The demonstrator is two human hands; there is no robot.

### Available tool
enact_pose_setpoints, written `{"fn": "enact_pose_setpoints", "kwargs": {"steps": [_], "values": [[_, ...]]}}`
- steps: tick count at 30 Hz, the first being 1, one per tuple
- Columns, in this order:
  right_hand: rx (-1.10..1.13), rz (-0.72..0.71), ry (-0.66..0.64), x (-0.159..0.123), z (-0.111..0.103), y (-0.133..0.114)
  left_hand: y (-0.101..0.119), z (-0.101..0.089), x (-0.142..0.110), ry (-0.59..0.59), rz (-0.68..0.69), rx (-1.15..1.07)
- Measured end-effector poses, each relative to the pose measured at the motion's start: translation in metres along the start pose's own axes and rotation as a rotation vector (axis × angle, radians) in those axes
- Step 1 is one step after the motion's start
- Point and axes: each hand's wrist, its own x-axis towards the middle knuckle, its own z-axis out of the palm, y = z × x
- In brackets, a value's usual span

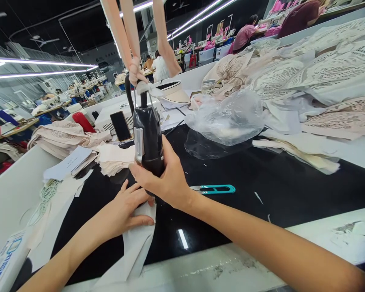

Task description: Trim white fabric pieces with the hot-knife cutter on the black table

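Observation:
My right hand [167, 178] is wrapped round a black corded hand tool [146, 138] with a metal lever on its side. The tool stands upright, hung from knotted pale pink fabric straps [134, 48]; its lower end is hidden behind my hands. My left hand [124, 213] holds a white fabric strip [136, 239] against the black table surface, right beside the foot of the tool. The thumb lies across the strip, which trails toward the front edge. Just right of my right wrist lie teal-handled thread snips [217, 189].
Behind the tool are a stack of cream fabric pieces [115, 158], a phone [121, 126] and a visor cap [173, 92]. A clear plastic bag [228, 117] lies at back right, near piled lace panels [331, 69]. Green cord [47, 194] lies at left. People sit farther off.

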Motion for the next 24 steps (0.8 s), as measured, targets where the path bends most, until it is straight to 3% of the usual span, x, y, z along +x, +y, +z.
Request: {"fn": "enact_pose_setpoints", "kwargs": {"steps": [7, 12, 24], "values": [[-0.061, -0.011, 0.014, -0.002, 0.001, 0.003, -0.002, -0.001, 0.001, -0.025, -0.003, -0.028], [0.027, 0.058, 0.021, -0.003, 0.003, -0.002, -0.001, -0.002, 0.001, -0.030, -0.015, -0.034], [0.023, 0.061, 0.012, -0.010, 0.004, -0.004, -0.008, 0.001, 0.000, -0.025, 0.015, -0.002]]}}
